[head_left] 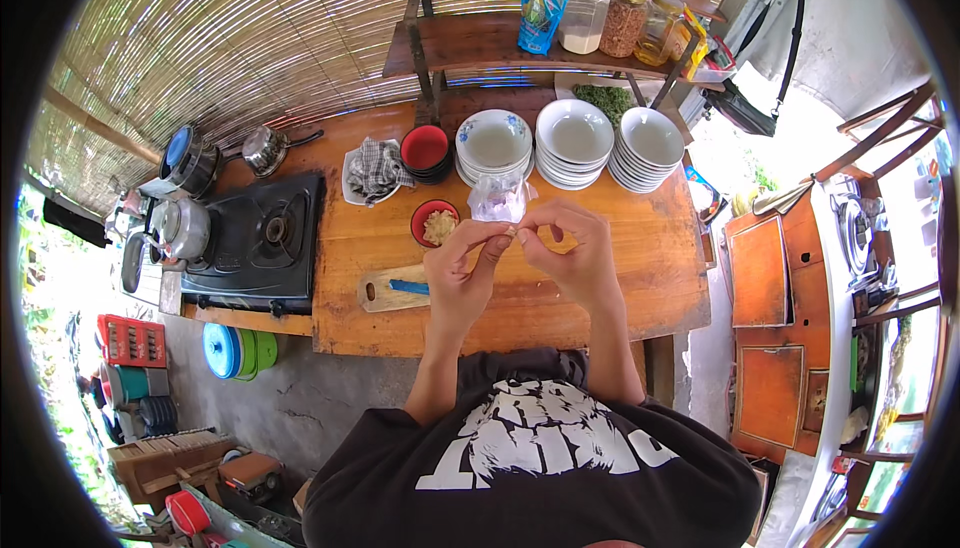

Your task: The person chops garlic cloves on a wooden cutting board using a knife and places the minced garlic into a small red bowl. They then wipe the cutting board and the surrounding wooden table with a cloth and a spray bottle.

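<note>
My left hand (463, 263) and my right hand (571, 248) meet over the wooden table, fingertips pinching one small pale piece (512, 232) between them; it looks like a garlic clove, though it is too small to be sure. Just beyond the fingers is a clear plastic bag (498, 199) with pale contents. A red bowl (421, 227) holding chopped pale bits (439, 227) stands left of the bag. Under my left hand lies a wooden cutting board (382, 300), with a blue-handled knife (409, 287) on it, its blade hidden by the hand and wrist.
Stacked white bowls (574, 135), a flowered bowl stack (493, 141), red-and-black bowls (425, 149) and a dish with a checked cloth (375, 169) line the table's back. A black gas stove (259, 240) with a kettle (184, 227) stands left. A shelf (472, 45) with jars rises behind.
</note>
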A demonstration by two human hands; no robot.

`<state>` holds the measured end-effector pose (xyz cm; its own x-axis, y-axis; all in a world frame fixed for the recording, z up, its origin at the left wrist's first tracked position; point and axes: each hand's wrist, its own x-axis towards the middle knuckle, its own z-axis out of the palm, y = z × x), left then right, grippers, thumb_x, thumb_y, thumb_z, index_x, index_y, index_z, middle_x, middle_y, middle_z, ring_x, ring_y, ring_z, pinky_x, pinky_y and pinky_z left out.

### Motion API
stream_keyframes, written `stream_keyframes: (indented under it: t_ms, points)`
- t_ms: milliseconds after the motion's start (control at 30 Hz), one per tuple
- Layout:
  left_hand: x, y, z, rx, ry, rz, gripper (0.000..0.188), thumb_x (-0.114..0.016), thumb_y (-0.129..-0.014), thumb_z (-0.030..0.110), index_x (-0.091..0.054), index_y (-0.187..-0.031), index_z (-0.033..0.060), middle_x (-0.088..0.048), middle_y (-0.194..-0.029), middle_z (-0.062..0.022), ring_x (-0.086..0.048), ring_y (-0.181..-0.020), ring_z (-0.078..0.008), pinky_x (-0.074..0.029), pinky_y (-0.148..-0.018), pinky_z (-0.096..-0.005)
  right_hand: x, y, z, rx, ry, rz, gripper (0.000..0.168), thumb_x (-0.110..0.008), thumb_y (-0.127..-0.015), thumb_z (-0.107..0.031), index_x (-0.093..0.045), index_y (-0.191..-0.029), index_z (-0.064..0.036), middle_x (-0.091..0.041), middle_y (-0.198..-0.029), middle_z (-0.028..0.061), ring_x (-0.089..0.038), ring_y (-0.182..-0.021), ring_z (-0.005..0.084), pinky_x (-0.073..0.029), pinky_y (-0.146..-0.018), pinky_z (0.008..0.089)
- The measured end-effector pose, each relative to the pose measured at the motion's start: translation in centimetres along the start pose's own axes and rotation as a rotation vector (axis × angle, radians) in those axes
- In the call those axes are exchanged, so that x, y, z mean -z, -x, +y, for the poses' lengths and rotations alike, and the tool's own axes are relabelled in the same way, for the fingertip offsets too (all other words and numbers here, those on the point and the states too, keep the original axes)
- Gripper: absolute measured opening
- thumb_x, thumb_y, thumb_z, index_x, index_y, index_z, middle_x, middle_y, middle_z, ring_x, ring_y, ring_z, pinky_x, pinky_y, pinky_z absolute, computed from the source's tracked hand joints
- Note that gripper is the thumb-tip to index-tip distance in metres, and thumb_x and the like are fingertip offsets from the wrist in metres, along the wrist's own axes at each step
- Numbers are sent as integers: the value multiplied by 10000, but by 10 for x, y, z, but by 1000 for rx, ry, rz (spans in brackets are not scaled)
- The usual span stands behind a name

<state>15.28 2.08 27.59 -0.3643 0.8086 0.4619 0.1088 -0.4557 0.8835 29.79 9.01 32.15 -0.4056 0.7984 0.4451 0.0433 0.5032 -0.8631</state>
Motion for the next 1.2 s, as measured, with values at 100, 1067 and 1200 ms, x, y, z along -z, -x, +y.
stream_keyframes:
  t_ms: [100, 1067, 1200]
  points:
    - [-3, 1, 2, 15, 3, 13, 154, -675, -909, -22, -687, -1062, -35, -718, -970, -99, -670, -876, -142, -516, -806, -251, -3, 3, 2, -10, -6, 17, 67, -695, -765, 2, -707, -816, -40, -686, -777, 12, -538, -652, 97, -397, -589, 241]
    - [13, 11, -2, 207, 165, 138, 220, -666, -936, 11, -624, -1144, -47, -729, -1021, -105, -685, -933, -137, -518, -813, -247, -32, -10, 13, -18, 3, -48, 63, -696, -743, -28, -680, -800, -48, -658, -733, 9, -536, -627, 100, -371, -554, 252]
    - [15, 9, -10, 236, 212, 122, 214, -641, -970, 69, -608, -1158, -27, -732, -1033, -104, -683, -903, -131, -493, -748, -234, -32, -10, 27, -61, -36, -47, 74, -700, -762, -40, -691, -834, -52, -668, -742, 12, -506, -601, 83, -354, -534, 249]
